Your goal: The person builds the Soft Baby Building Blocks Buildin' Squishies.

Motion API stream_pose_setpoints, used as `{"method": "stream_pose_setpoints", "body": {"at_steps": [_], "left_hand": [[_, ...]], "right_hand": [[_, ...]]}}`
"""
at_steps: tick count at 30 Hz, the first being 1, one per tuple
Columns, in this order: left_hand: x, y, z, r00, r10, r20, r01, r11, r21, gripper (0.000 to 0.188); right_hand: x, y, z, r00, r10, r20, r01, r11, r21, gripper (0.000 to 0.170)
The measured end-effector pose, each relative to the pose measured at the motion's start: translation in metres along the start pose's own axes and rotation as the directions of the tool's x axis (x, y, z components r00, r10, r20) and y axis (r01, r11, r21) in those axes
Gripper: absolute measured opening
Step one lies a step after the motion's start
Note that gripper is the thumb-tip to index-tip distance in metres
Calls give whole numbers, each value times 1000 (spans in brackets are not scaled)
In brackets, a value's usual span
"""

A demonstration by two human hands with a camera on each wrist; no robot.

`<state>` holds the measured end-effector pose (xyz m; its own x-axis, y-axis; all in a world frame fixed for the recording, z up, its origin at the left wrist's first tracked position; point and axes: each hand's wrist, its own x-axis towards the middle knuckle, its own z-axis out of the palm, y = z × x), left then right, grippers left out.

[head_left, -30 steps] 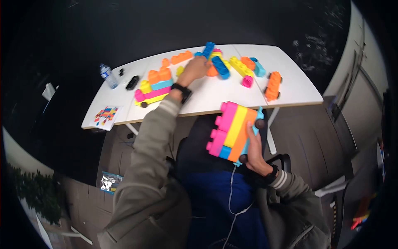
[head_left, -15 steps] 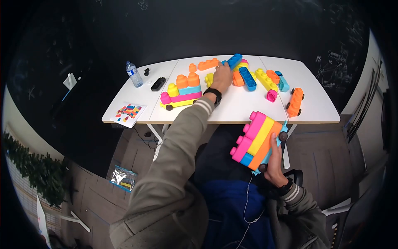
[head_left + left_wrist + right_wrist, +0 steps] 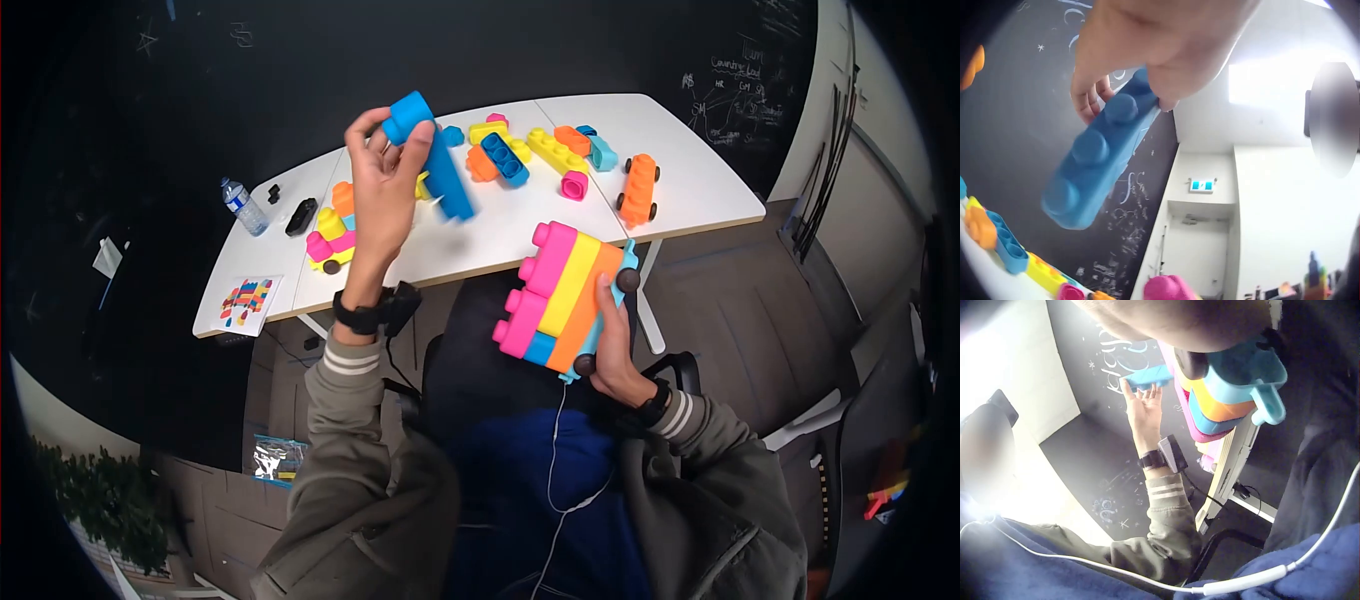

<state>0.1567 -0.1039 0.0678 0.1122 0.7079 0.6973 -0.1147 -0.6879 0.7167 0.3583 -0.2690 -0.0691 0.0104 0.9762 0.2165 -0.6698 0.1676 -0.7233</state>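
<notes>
Raised over the left part of the table, my left hand (image 3: 385,195) grips a long blue building brick (image 3: 447,180) by one end, thumb on the near side. The left wrist view shows the brick's row of round studs (image 3: 1090,147) sloping down from the fingers. In front of the table's near edge, my right hand (image 3: 617,350) holds a wheeled block stack (image 3: 568,290) on its side. Its layers are pink, yellow, orange and blue on a light-blue wheeled base (image 3: 1260,369). Both held pieces are apart in the head view.
On the white table (image 3: 500,240) lie a yellow long brick (image 3: 556,152), another blue brick (image 3: 504,160), a pink brick (image 3: 574,186) and an orange wheeled piece (image 3: 638,190). A block vehicle (image 3: 325,245), picture sheet (image 3: 246,303) and water bottle (image 3: 243,207) are at left. A white cable (image 3: 555,455) hangs over the lap.
My left hand has lifted the long blue brick from the pile at the back of the table and brought it up and left. My right hand keeps holding the block stack.
</notes>
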Motion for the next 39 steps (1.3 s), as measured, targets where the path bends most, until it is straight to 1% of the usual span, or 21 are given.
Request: {"method": "stream_pose_setpoints", "body": {"at_steps": [1,2,3,5,6,7,8,9,10,11,13,17,19,20,23,25,26,28,33,35,39], "left_hand": [[-4,7,-4,996,-64,68,64,998,-5,51],[-10,8,-4,992,-103,78,100,994,40,45],[-17,11,-3,991,-103,80,100,994,38,45],[-38,20,4,920,-342,190,311,934,176,50],[-53,19,10,889,-390,239,349,916,195,47],[-67,14,16,854,-435,286,385,897,217,44],[-80,-12,16,860,-397,322,317,908,273,42],[-92,-34,17,861,-361,359,247,913,325,40],[-101,-26,25,830,-431,355,331,892,309,38],[-109,-38,32,888,-324,328,248,935,253,35],[-109,-35,33,859,-378,345,332,925,186,33],[-104,-37,35,859,-376,347,353,927,129,32],[-102,-39,35,869,-389,306,383,920,81,34],[-102,-40,35,868,-389,308,383,920,83,34],[-107,-35,34,857,-414,306,398,910,116,39],[-114,-24,37,894,-360,266,312,927,207,35],[-114,-18,38,894,-361,266,314,927,205,35],[-115,-7,39,929,-300,214,217,914,342,36],[-122,-9,40,937,-275,214,197,925,326,38],[-123,-14,41,943,-253,215,180,934,309,39],[-122,-20,44,934,-274,231,208,940,272,39]], "right_hand": [[0,-1,1,1000,-5,5,5,1000,-3,69],[-2,-2,2,1000,-11,7,11,1000,-9,69],[-2,-2,0,1000,-12,5,12,1000,-10,69],[0,4,-9,999,-15,-36,12,997,-78,69],[1,11,-18,999,-16,-38,13,997,-81,69],[3,19,-29,993,-31,-109,19,993,-113,69],[4,23,-34,983,-48,-180,21,989,-145,68],[2,22,-32,982,-47,-182,20,989,-146,68],[-1,19,-26,974,-51,-220,23,991,-131,65],[-3,17,-23,965,-54,-257,24,993,-116,64],[-4,14,-23,969,-33,-245,7,994,-108,64],[0,16,-28,977,-26,-211,5,995,-98,64],[-3,16,-24,980,-24,-195,-1,992,-125,63],[-4,16,-21,984,-21,-180,-7,988,-153,63],[-7,19,-17,978,12,-209,-37,992,-117,61],[-6,19,-18,979,-10,-206,-21,989,-149,61],[-6,19,-18,980,-31,-197,-5,983,-181,60],[-6,20,-20,980,-40,-193,3,982,-188,60],[-6,20,-16,977,-63,-204,19,978,-209,60],[-6,19,-16,973,-47,-228,-10,970,-243,60],[-6,21,-18,970,-92,-226,23,956,-292,61]]}}
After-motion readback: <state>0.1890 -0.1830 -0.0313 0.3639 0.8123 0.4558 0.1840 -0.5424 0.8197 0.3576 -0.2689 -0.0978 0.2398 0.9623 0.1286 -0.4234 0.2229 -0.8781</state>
